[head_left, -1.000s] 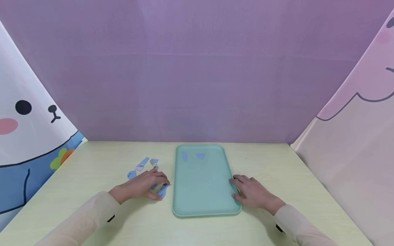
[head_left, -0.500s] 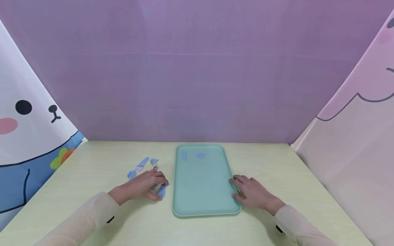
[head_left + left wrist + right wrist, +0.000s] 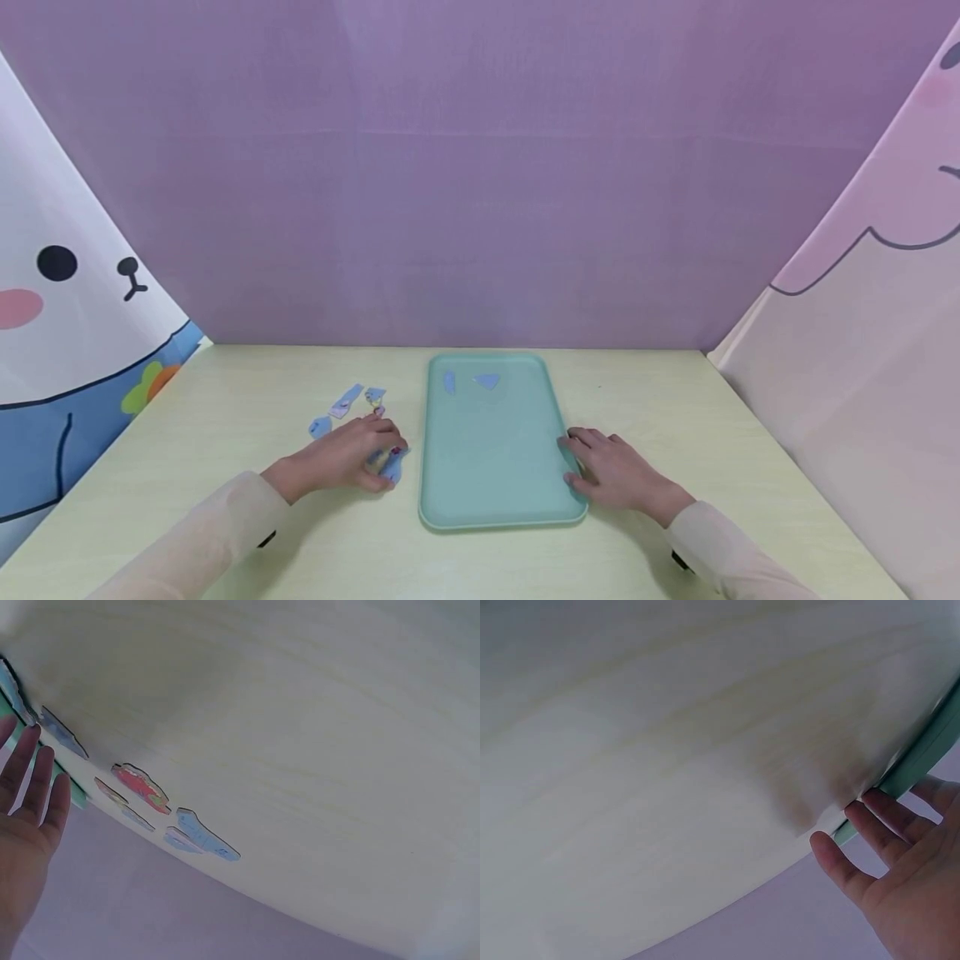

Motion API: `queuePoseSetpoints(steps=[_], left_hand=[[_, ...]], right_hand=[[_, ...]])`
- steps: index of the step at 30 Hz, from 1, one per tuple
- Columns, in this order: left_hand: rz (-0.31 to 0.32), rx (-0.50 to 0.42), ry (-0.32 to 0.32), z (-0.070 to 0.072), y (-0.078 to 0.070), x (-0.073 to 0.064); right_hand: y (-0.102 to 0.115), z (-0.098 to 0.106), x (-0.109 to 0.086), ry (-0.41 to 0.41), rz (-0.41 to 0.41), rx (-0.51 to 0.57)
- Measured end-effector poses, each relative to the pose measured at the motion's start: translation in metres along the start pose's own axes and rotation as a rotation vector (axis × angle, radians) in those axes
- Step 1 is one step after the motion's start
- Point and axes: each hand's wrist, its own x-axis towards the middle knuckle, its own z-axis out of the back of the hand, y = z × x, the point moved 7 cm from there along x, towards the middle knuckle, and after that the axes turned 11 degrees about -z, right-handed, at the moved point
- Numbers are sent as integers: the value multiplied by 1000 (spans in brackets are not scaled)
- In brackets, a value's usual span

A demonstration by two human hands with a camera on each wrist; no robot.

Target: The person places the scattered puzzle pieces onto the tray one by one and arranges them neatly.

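My left hand (image 3: 341,457) is left of the tray, its thumb and fingers at two edges of a blue puzzle piece (image 3: 393,469). Part of that piece is hidden under the fingers. The left wrist view shows thin puzzle pieces lying by this hand, among them a red one (image 3: 141,787) and a light blue one (image 3: 208,838). A mint green tray (image 3: 498,467) lies flat in the middle of the table. My right hand (image 3: 618,473) rests at its right rim, fingers fairly straight against the side. Two blue pieces lie in the tray, a narrow one (image 3: 449,382) and a triangular one (image 3: 488,381).
Beyond my left hand lie more printed pieces, including a long one (image 3: 347,401), a rounded one (image 3: 320,427) and a small one (image 3: 376,395). The pale wooden table (image 3: 645,379) ends at a purple cloth (image 3: 465,183). Printed cartoon curtains (image 3: 67,350) flank both sides.
My left hand and the blue puzzle piece at its fingertips have shifted very slightly left, away from the tray. My right hand and the tray stay where they were.
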Motion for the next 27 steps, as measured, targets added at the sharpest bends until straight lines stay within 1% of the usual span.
queuePoseSetpoints(steps=[6, 12, 13, 17, 20, 24, 27], left_hand=[[5, 46, -11, 4, 2, -1], [-29, 107, -51, 10, 3, 1], [-35, 113, -56, 11, 3, 2], [-17, 117, -43, 11, 6, 6], [-10, 124, -45, 12, 7, 9], [-34, 143, -87, 16, 6, 15], [-41, 142, -105, 19, 6, 20]], right_hand=[[1, 1, -1, -17, 12, -8], [2, 2, -1, -19, 16, -9], [2, 2, -1, -20, 17, -10], [2, 1, -1, -17, 16, -10], [1, 1, -1, -14, 15, 0], [1, 1, -1, -16, 16, 6], [0, 0, -1, -14, 13, 2]])
